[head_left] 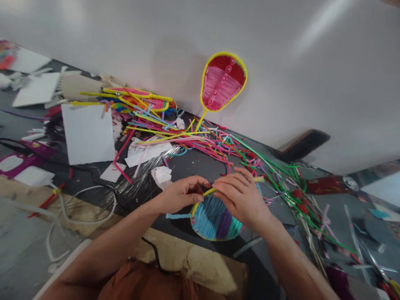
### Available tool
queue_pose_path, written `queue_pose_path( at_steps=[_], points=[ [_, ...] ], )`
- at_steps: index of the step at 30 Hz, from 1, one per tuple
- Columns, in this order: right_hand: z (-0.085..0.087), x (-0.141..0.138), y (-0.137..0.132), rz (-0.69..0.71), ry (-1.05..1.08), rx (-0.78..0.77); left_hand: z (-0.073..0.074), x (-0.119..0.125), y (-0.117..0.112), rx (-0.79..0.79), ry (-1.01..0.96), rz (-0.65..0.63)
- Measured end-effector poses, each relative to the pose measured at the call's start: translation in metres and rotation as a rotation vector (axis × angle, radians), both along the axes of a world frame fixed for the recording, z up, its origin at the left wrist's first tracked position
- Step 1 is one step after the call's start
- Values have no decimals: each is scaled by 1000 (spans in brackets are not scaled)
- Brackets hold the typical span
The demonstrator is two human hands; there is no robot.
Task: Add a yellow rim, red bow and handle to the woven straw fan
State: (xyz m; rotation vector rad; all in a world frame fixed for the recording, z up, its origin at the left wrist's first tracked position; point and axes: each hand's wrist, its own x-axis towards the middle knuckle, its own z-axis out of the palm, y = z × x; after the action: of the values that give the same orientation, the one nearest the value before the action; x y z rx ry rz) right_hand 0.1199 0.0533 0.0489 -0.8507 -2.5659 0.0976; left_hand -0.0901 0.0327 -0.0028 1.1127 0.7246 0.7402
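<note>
A round woven piece (pixel 215 223) of teal, blue and purple pipe cleaners, edged in yellow, lies on the dark table (pixel 200 164) in front of me. My left hand (pixel 179 193) pinches the yellow pipe cleaner (pixel 208 192) at the piece's upper rim. My right hand (pixel 240 196) curls over the same yellow pipe cleaner and covers the top right of the piece. A short light-blue end (pixel 177 216) sticks out to the left of the piece.
A red and pink balloon-shaped pipe-cleaner piece (pixel 222 82) leans on the white wall. A heap of loose coloured pipe cleaners (pixel 175 125) spreads behind my hands. White sheets (pixel 88 132) and cables lie at left, green stems (pixel 281 175) and scraps at right.
</note>
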Motion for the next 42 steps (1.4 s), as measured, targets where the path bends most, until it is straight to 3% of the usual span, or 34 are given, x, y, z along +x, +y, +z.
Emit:
queue_pose_path(
  at_steps=[7, 25, 35, 42],
  points=[
    [-11, 7, -2, 5, 52, -10, 2, 2, 0, -101, -25, -9],
    [-27, 22, -1, 35, 235, -237, 9, 1, -3, -97, 28, -22],
    [-30, 26, -3, 57, 268, -281, -1, -1, -1, -97, 11, -45],
    [-29, 31, -12, 74, 337, -285, 11, -4, -4, -125, 15, -54]
  ],
)
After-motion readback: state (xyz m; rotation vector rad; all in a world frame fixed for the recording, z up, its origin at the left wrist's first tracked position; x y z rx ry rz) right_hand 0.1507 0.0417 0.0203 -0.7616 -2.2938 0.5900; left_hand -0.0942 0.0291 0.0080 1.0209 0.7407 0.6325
